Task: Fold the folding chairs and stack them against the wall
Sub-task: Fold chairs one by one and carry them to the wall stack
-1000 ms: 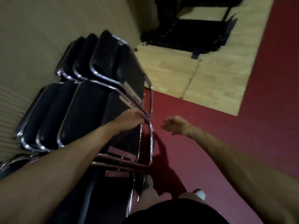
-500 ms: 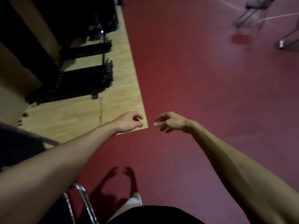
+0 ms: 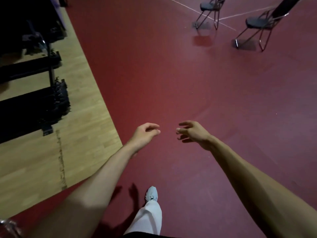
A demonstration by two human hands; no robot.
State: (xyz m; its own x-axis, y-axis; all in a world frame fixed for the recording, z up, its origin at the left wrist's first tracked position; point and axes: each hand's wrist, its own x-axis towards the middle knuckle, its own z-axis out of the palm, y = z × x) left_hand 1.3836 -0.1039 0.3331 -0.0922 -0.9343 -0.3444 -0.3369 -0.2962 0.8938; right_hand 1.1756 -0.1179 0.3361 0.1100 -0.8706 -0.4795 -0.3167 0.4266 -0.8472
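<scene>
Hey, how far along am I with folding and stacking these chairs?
Done: nothing in view shows it. In hand: nothing; the left hand and right hand hang empty, fingers loosely curled. Left: the nearer chair and the farther chair both stand unfolded on the red floor ahead.

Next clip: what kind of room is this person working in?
Likely a gym or multipurpose hall. A wide red floor carries painted white lines, wooden flooring borders its left edge, and one folding chair and a second chair stand unfolded far off.
</scene>
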